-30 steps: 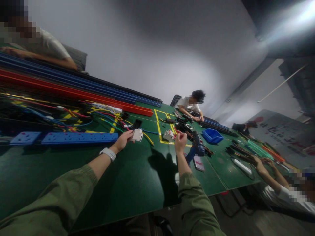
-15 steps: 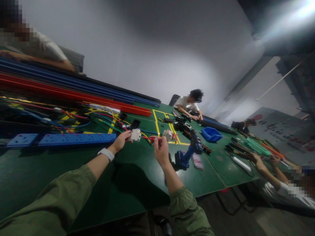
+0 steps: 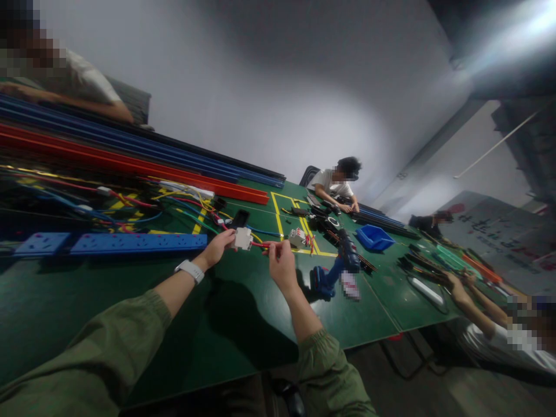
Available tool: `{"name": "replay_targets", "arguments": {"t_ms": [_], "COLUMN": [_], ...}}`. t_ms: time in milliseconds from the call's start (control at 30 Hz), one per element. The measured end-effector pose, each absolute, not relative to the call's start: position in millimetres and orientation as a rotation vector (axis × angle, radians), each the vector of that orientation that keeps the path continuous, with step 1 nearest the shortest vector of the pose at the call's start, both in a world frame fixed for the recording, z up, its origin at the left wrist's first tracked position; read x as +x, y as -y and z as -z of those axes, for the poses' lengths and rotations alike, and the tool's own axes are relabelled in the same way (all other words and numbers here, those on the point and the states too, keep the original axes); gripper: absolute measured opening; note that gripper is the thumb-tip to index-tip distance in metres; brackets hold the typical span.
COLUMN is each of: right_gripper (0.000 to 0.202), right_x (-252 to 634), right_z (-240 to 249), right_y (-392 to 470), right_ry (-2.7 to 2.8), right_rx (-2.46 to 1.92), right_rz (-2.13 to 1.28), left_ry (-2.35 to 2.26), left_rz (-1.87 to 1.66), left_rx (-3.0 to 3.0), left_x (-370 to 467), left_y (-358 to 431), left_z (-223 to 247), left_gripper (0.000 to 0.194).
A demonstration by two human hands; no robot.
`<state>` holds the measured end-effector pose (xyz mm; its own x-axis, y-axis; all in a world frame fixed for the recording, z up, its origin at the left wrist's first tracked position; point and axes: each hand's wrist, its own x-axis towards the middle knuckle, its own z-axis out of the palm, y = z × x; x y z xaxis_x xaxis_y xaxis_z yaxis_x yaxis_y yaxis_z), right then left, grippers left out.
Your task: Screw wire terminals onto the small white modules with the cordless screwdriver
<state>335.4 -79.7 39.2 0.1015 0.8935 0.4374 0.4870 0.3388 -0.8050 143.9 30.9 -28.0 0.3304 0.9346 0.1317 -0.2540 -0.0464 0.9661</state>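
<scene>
My left hand (image 3: 218,248), with a pale watch on its wrist, is closed on the edge of a whitish circuit breaker (image 3: 243,238) held above the green table. To its right, my right hand (image 3: 282,265) pinches a red wire (image 3: 262,245) between thumb and fingertips. The wire reaches towards the breaker's right side; whether its end sits inside a terminal is too small to tell. Just beyond my right hand lies a second whitish breaker (image 3: 297,237) with short red wires. Behind my left hand is a dark, flat, phone-like object (image 3: 240,218).
A blue cordless drill (image 3: 347,252) stands right of my right hand, with a blue bin (image 3: 375,238) farther back. Leftward are a blue socket strip (image 3: 139,243), tangled wires (image 3: 125,202) and a long red channel (image 3: 174,176). Several people sit around the table (image 3: 182,324).
My right hand has shifted slightly left with the red wire, closer to the circuit breaker. The breaker in my left hand has moved slightly right.
</scene>
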Motion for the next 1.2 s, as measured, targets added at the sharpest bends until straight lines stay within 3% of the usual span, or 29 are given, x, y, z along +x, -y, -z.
{"name": "replay_targets", "arguments": {"t_ms": [267, 433, 733, 1200], "right_gripper": [0.022, 0.023, 0.018, 0.021], "right_x": [358, 377, 409, 414], "right_z": [-17, 13, 43, 45], "right_y": [64, 61, 50, 49], "right_ry": [1.349, 1.384, 1.496, 1.595], "right_rx": [-1.278, -1.381, -1.557, -1.650], "right_rz": [-0.725, -0.620, -0.540, -0.436], "left_ry": [-0.768, -0.844, -0.918, -0.921], "left_rz": [-1.033, -0.991, -0.781, -0.764], "left_rx": [1.589, 1.764, 2.062, 2.169], "left_x": [143, 141, 140, 140], "left_y": [-37, -33, -31, -25], "left_z": [42, 37, 35, 29], "left_gripper": [0.049, 0.050, 0.030, 0.022]}}
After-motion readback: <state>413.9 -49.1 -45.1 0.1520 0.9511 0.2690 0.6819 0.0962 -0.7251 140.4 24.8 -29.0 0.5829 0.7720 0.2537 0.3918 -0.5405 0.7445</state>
